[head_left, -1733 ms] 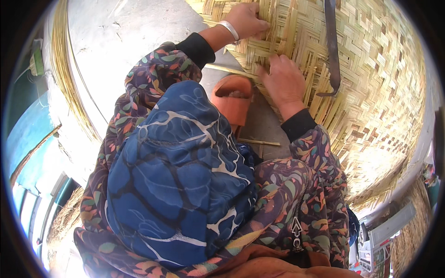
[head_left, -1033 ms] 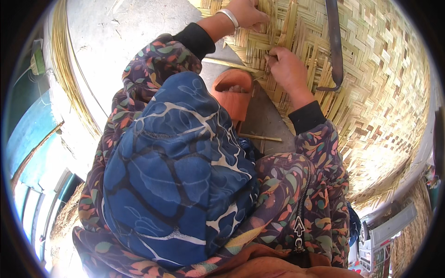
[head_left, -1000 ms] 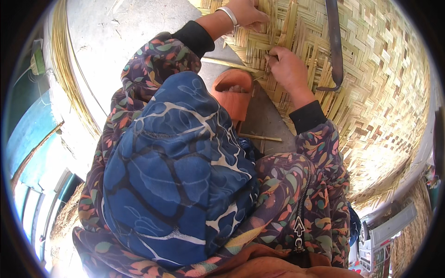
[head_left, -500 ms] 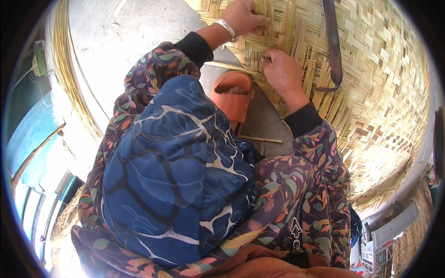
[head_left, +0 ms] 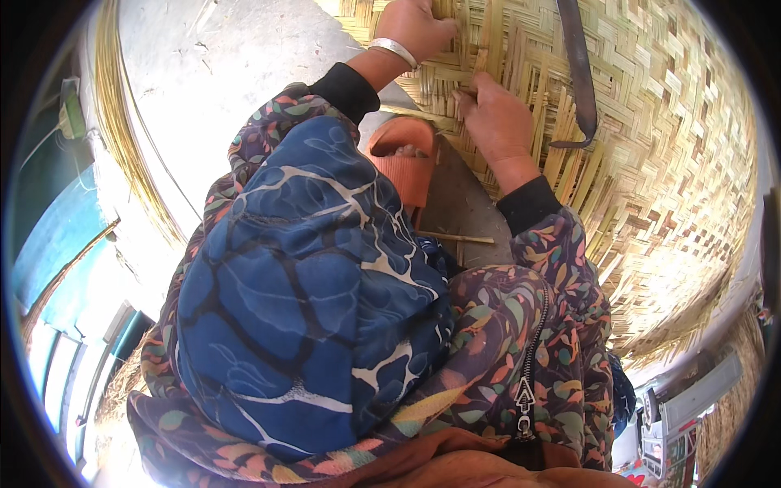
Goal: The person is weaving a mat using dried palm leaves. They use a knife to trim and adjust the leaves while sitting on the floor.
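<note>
A large woven bamboo mat (head_left: pixel 651 163) curves across the upper right, with loose strip ends standing along its near edge. My left hand (head_left: pixel 415 32), with a silver bangle at the wrist, is at the top edge of the view. Its fingers are curled at upright bamboo strips beside the thumb; the fingertips are partly cut off. Lower and to the right, my right hand (head_left: pixel 498 122) pinches a bamboo strip (head_left: pixel 490 37) between thumb and bent fingers, close to the weave. A dark, flat metal blade with a hooked tip (head_left: pixel 579 89) lies on the mat right of that hand.
My foot in an orange slipper (head_left: pixel 405 171) is by the mat's edge on the grey floor (head_left: pixel 220 73). A short stick (head_left: pixel 457 237) lies behind it. Long thin strips (head_left: pixel 122 122) hang in a bundle at the left. Blue patterned cloth (head_left: pixel 285 301) covers my knee.
My left hand has shifted slightly up and left. The right hand's fingers have risen a little along the strips and now point upward. The blade appears slightly higher in view.
</note>
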### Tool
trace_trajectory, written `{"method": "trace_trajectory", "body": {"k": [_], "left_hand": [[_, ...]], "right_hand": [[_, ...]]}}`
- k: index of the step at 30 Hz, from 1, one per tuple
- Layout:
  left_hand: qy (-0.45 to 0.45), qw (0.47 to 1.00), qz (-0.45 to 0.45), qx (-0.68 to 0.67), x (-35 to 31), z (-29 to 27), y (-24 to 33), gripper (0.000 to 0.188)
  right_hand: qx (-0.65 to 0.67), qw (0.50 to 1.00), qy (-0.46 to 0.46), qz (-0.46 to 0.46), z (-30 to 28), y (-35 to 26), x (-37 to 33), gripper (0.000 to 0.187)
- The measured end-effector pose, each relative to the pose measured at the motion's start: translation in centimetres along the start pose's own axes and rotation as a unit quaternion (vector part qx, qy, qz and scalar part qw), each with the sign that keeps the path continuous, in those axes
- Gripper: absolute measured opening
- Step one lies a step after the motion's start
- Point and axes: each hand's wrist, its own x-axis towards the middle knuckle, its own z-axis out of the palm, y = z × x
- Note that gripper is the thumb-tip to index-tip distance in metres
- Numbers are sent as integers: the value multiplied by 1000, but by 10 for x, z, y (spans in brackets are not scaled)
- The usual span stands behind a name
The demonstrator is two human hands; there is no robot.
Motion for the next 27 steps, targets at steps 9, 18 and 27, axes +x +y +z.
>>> {"method": "trace_trajectory", "body": {"k": [9, 18, 27], "left_hand": [[-108, 979, -11, -172, 6, -9, -12, 24], [-200, 974, -24, -107, 37, 9, -22, 18], [-300, 842, -233, -382, 62, -17, -13, 16]], "right_hand": [[35, 993, -75, 80, -8, 8, 13, 28], [54, 995, -79, 37, -21, 9, 12, 27], [-177, 976, 124, -26, -93, 98, 8, 38]]}}
